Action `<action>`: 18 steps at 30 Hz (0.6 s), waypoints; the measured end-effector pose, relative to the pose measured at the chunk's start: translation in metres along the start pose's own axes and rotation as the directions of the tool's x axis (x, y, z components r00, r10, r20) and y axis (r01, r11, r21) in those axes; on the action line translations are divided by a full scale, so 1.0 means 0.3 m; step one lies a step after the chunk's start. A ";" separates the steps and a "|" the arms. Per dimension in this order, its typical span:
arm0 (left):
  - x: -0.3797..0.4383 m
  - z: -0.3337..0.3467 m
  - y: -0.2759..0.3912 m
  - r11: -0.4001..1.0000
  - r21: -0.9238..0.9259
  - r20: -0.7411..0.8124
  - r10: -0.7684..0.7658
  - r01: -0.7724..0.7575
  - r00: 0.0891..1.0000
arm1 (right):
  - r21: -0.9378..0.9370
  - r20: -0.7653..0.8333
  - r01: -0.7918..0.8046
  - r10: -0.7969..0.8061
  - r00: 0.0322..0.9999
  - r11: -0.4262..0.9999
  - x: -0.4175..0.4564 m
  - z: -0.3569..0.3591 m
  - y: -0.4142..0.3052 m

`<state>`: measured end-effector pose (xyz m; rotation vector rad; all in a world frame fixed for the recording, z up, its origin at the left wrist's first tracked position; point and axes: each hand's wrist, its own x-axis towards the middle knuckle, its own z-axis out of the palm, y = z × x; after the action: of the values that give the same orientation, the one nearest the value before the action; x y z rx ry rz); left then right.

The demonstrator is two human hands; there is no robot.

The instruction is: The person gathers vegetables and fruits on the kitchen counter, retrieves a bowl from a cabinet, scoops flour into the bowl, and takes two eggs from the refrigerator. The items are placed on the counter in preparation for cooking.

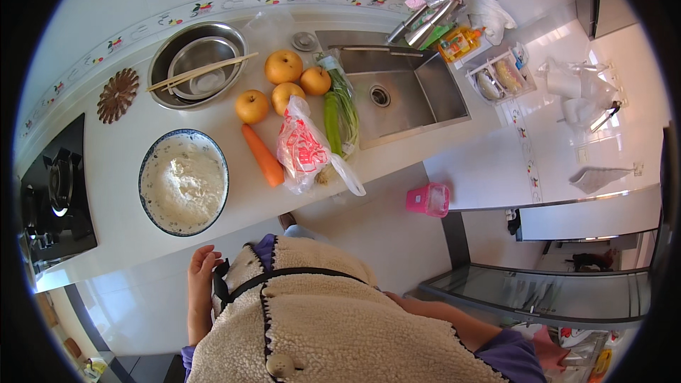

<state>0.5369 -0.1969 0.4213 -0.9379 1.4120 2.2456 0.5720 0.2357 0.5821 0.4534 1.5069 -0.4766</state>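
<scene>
My left hand (202, 263) hangs in front of the counter's edge, fingers loosely curled and nothing seen in them. It is beside a black strap end on my fleece vest (319, 319). My right hand is out of view, hidden by the vest at my side; only the forearm shows. Before me, a blue-rimmed patterned bowl (149, 191) holds white flour (189, 186). To its right lie a carrot (263, 155) and a knotted plastic bag (303, 143) with red print. Several round yellow-brown fruits (283, 67), a long green pepper (332, 122) and bagged green onions (348, 106) lie behind.
Wooden chopsticks (202, 73) rest across nested steel basins (159, 77) by a brown trivet (118, 96). The gas stove (61, 186) is at left; the steel sink (404, 90) with its faucet (433, 24) is at right. A pink bin (420, 199) stands on the floor.
</scene>
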 end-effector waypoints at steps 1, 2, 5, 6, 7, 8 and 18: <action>0.017 -0.002 -0.033 1.000 -0.006 0.033 0.009 -0.009 0.999 | -0.012 -0.039 0.037 -0.037 0.999 0.999 0.016 0.013 0.005; 0.033 -0.007 -0.067 1.000 -0.012 0.065 0.019 -0.018 0.998 | -0.020 -0.075 0.076 -0.077 0.994 0.997 0.020 0.022 0.012; 0.071 -0.020 -0.155 0.999 -0.012 0.119 0.037 -0.035 0.992 | -0.051 -0.171 0.138 -0.145 0.975 0.989 0.004 0.041 0.017; 0.071 -0.014 -0.164 0.999 0.005 0.119 0.047 -0.048 0.992 | -0.063 -0.195 0.153 -0.163 0.967 0.986 0.001 0.038 0.024; 0.069 -0.009 -0.170 0.998 0.022 0.117 0.057 -0.060 0.991 | -0.076 -0.215 0.164 -0.176 0.960 0.984 -0.001 0.037 0.031; 0.062 -0.004 -0.175 0.999 0.017 0.095 0.037 -0.039 0.995 | -0.091 -0.234 0.169 -0.186 0.954 0.981 -0.005 0.033 0.034; 0.016 0.023 -0.179 0.968 0.211 0.001 0.136 -0.133 0.991 | -0.267 -0.359 0.195 -0.285 0.889 0.944 -0.016 -0.019 0.049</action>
<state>0.5623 -0.1666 0.3841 -0.8102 1.7276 2.1308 0.5756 0.2513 0.5867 0.1863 1.9988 -0.4164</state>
